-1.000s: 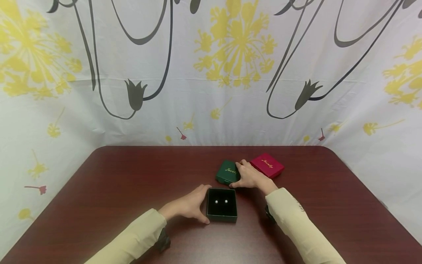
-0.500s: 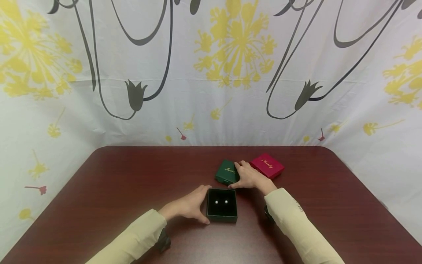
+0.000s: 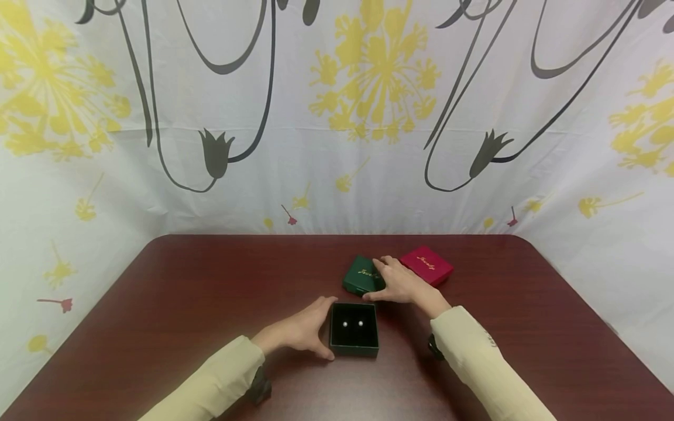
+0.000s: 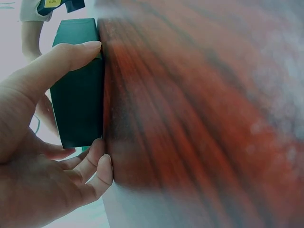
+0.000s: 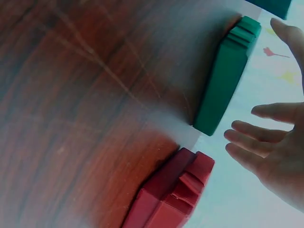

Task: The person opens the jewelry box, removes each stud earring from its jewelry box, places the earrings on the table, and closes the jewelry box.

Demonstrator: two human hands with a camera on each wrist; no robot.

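Note:
An uncovered dark green jewelry box (image 3: 354,352) sits near the table's middle, with two small pearl-like studs (image 3: 353,323) on its black lining. My left hand (image 3: 300,328) grips its left side. The thumb (image 4: 78,54) lies along the near side wall, with the fingers (image 4: 92,164) around the far end. Just behind is a closed green jewelry box (image 3: 359,273) with gold lettering. My right hand (image 3: 401,283) hovers over its right side, fingers spread and holding nothing. In the right wrist view the fingers (image 5: 251,137) stand apart from the green box (image 5: 223,85).
A red jewelry box (image 3: 429,263), also gold-lettered, lies behind and right of my right hand, close to the green one. The dark reddish wood table (image 3: 221,275) ends at a white curtain (image 3: 263,175) printed with flowers.
The right hand has eased slightly off the closed green box, showing more of its lettering; the right sleeve has shifted a little right. The left hand and the uncovered box have stayed put.

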